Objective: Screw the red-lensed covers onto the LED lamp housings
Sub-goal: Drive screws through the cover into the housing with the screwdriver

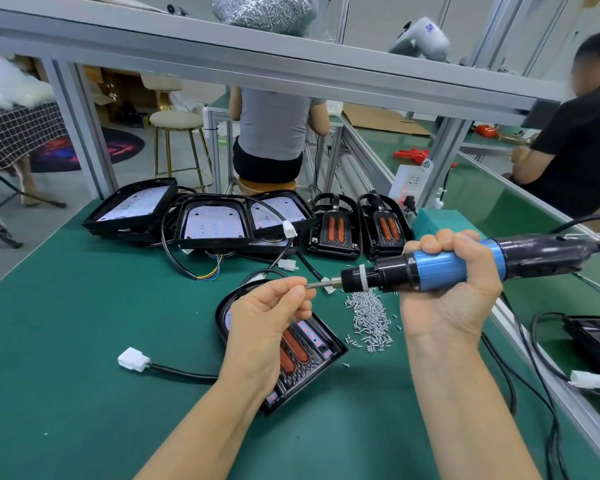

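Since the lamp housing [312, 355] lying flat on the green bench mat [66, 306] under the left wrist looks like rigid, lightish plastic, with its red-lensed cover [293, 344] already seated, I'd steady it by the black rim, not the lens. Right hand [454, 271] is wrapped tight round the blue electric screwdriver [440, 265], held sideways above it. Left hand [274, 313] pinches something at the bit tip, probably a screw from the loose pile [369, 317], tiny and slippery, so fingertips only.

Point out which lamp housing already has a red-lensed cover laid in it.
The lamp housing nearest the person, under the left hand. Its cover with two red lenses sits in it; the housings at the back left show bare LED boards.
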Demonstrator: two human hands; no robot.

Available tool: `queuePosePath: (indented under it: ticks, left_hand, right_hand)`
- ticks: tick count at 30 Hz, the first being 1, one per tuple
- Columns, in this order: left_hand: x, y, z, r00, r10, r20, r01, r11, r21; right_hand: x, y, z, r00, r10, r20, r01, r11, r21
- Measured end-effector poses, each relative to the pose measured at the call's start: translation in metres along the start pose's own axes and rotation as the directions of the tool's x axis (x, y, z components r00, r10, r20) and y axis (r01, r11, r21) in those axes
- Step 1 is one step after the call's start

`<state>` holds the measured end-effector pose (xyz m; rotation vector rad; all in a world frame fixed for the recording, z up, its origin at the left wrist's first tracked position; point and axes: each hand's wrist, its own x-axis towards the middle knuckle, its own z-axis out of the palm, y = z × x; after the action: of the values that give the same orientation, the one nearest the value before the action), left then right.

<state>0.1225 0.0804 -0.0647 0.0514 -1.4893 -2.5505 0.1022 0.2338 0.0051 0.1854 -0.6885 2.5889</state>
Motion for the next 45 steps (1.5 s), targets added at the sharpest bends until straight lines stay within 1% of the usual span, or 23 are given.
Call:
queuePosePath:
  ticks: [2,5,6,7,8,9,10,11,12,14,15,16,19,20,22,24,26,31,35,39,42,45]
  left_hand:
    - [0.000,0.002,-0.002,0.999,-0.018,0.026,0.018,1.000,-0.002]
    - [0.001,0.010,-0.009,0.998,-0.021,0.067,0.017,0.998,0.059]
    - [0.004,0.014,-0.014,0.998,0.000,0.057,-0.005,0.996,0.087]
    - [0.008,0.019,-0.023,0.999,0.037,0.017,-0.039,0.989,0.141]
    - [0.014,0.023,-0.034,0.995,0.084,-0.054,-0.070,0.972,0.225]
    - [0.022,0.026,-0.046,0.982,0.126,-0.140,-0.072,0.937,0.341]
    - [0.030,0.027,-0.059,0.965,0.147,-0.216,-0.027,0.877,0.479]
    - [0.038,0.026,-0.071,0.956,0.128,-0.264,0.059,0.798,0.600]
    - [0.044,0.023,-0.080,0.955,0.067,-0.288,0.155,0.717,0.680]
    - [0.052,0.016,-0.092,0.950,-0.104,-0.293,0.298,0.576,0.761]
    - [0.054,0.013,-0.093,0.947,-0.158,-0.280,0.321,0.516,0.794]
    - [0.057,0.012,-0.093,0.945,-0.191,-0.265,0.325,0.475,0.818]
    - [0.065,0.011,-0.089,0.942,-0.244,-0.232,0.318,0.421,0.849]
    - [0.066,0.011,-0.087,0.936,-0.261,-0.237,0.329,0.410,0.851]
    - [0.068,0.009,-0.084,0.933,-0.270,-0.237,0.337,0.426,0.839]
    - [0.067,0.009,-0.080,0.932,-0.268,-0.245,0.351,0.490,0.798]
    - [0.067,0.008,-0.079,0.932,-0.265,-0.245,0.353,0.521,0.777]
    - [0.065,0.006,-0.081,0.933,-0.271,-0.238,0.347,0.495,0.797]
    - [0.064,0.007,-0.081,0.936,-0.244,-0.255,0.344,0.471,0.812]
    - [0.064,0.005,-0.082,0.942,-0.231,-0.242,0.327,0.480,0.814]
    - [0.064,0.003,-0.082,0.945,-0.207,-0.252,0.320,0.447,0.835]
    - [0.064,0.003,-0.083,0.945,-0.199,-0.258,0.321,0.438,0.840]
  right_hand:
    - [0.001,0.001,-0.001,1.000,0.010,-0.013,-0.009,1.000,0.008]
    - [0.002,0.003,-0.004,1.000,0.015,-0.021,-0.015,1.000,0.011]
    - [0.003,0.004,-0.004,1.000,0.017,-0.021,-0.017,1.000,0.006]
    - [0.004,0.004,-0.005,1.000,0.019,-0.019,-0.019,1.000,-0.002]
    - [0.006,0.005,-0.005,1.000,0.017,-0.014,-0.017,1.000,-0.011]
    - [0.007,0.006,-0.006,1.000,0.012,-0.010,-0.013,1.000,-0.021]
    - [0.008,0.007,-0.007,1.000,0.008,-0.007,-0.008,0.999,-0.033]
    - [0.009,0.009,-0.008,1.000,0.008,-0.005,-0.008,0.999,-0.048]
    - [0.010,0.012,-0.009,1.000,0.012,-0.003,-0.012,0.998,-0.064]
    - [0.011,0.018,-0.011,1.000,0.028,-0.002,-0.028,0.995,-0.098]
    - [0.012,0.022,-0.012,0.999,0.036,-0.006,-0.036,0.993,-0.114]
    - [0.013,0.026,-0.013,0.999,0.041,-0.009,-0.041,0.991,-0.128]
    - [0.015,0.037,-0.014,0.999,0.039,-0.007,-0.039,0.984,-0.172]
    - [0.015,0.040,-0.015,0.999,0.038,-0.007,-0.039,0.981,-0.192]
    - [0.017,0.045,-0.016,0.999,0.048,0.001,-0.046,0.974,-0.221]
    - [0.018,0.049,-0.017,0.998,0.060,0.014,-0.056,0.971,-0.233]
    - [0.020,0.053,-0.017,0.998,0.061,0.028,-0.052,0.968,-0.246]
    - [0.020,0.063,-0.017,0.998,0.062,0.031,-0.050,0.949,-0.311]
    - [0.019,0.070,-0.017,0.996,0.076,0.043,-0.056,0.937,-0.344]
    - [0.019,0.076,-0.013,0.995,0.078,0.068,-0.045,0.916,-0.398]
    - [0.020,0.077,-0.011,0.992,0.094,0.080,-0.050,0.901,-0.432]
    - [0.020,0.077,-0.011,0.990,0.101,0.096,-0.047,0.890,-0.453]
